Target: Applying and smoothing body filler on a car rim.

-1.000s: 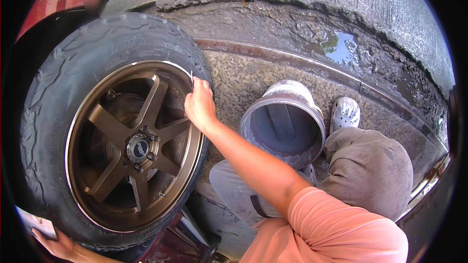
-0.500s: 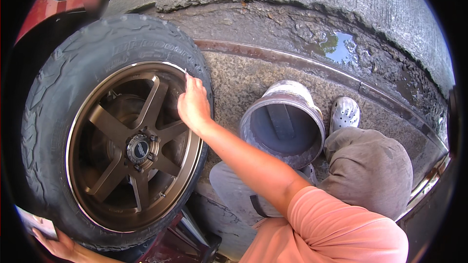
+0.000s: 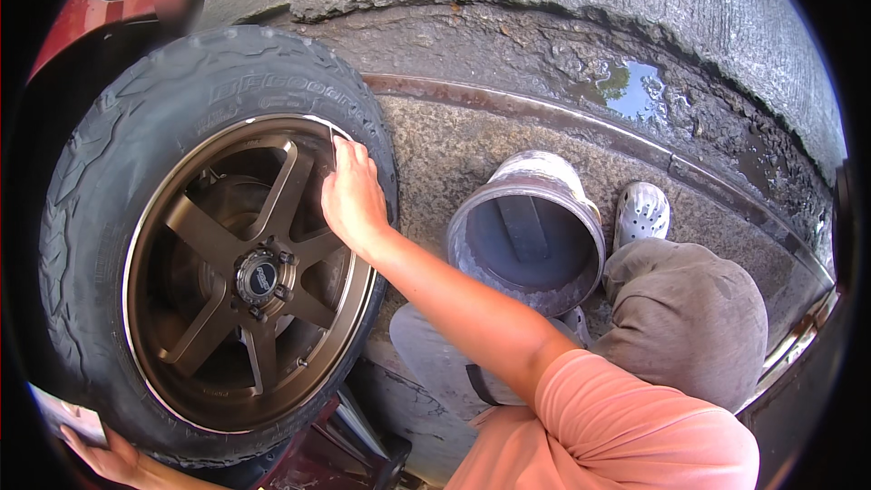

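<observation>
A bronze six-spoke wheel rim point(image 3: 186, 227) sits inside a large black tire point(image 3: 86, 218) with chunky tread. At the rim's upper right edge is my right hand point(image 3: 356, 195), its fingers pinched on a thin, flat, greyish piece point(image 3: 333, 141) that stands against the lip. Most of that piece is hidden by the fingers, so I cannot tell its kind. My left hand point(image 3: 111, 463) is beside the bottom left of the tire. Its fingers hold a flat, glossy, pale packet point(image 3: 71, 417), partly cut off by the dark picture border.
To the right of the tire a dirty whitish bucket point(image 3: 594, 259) lies tipped, its mouth facing me. My foot in a white clog point(image 3: 642, 209) is beyond it. A metal edge point(image 3: 508, 102) borders wet, broken ground with a puddle point(image 3: 635, 91). Red car bodywork point(image 3: 77, 18) shows upper left.
My right hand has shifted slightly left along the rim's edge, and the thin piece in its fingers now shows more upright. My left hand and the packet look unmoved.
</observation>
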The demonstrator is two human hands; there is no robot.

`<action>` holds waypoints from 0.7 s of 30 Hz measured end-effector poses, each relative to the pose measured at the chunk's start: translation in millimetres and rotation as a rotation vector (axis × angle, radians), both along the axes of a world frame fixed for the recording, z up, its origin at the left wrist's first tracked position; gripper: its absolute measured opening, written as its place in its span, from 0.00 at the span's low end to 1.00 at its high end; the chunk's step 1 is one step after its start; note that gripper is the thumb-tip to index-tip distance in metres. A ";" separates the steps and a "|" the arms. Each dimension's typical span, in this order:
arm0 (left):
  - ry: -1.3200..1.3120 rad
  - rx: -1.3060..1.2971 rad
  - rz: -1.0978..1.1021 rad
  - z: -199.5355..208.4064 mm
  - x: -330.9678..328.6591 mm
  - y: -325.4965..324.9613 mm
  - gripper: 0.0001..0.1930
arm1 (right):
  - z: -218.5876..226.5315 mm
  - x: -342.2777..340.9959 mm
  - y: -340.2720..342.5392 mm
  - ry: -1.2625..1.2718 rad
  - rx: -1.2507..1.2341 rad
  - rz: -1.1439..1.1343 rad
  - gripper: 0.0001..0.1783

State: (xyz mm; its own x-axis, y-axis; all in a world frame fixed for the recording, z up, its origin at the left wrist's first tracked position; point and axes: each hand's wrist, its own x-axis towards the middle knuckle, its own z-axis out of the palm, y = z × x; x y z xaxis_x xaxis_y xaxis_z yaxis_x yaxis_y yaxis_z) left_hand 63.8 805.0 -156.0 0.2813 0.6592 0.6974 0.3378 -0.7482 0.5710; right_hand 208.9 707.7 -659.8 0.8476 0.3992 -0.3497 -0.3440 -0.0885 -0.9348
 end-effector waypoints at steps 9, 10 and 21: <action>-0.070 0.066 0.093 -36.1 34.3 -28.6 0.24 | -1.5 9.6 -2.3 0.075 0.010 0.057 0.27; -0.072 0.051 0.083 -33.8 32.8 -27.3 0.24 | 4.4 9.3 -0.8 0.042 0.001 0.051 0.27; -0.056 0.042 0.074 -27.7 24.2 -21.0 0.23 | 13.4 12.6 -2.5 -0.001 0.032 0.030 0.26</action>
State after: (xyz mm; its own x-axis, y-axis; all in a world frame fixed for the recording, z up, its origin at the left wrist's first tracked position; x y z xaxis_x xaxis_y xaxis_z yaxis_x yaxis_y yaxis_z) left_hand 88.0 784.1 -183.7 0.1931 0.6464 0.7382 0.3614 -0.7463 0.5589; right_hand 221.5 705.3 -646.4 0.8357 0.4351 -0.3352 -0.3403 -0.0689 -0.9378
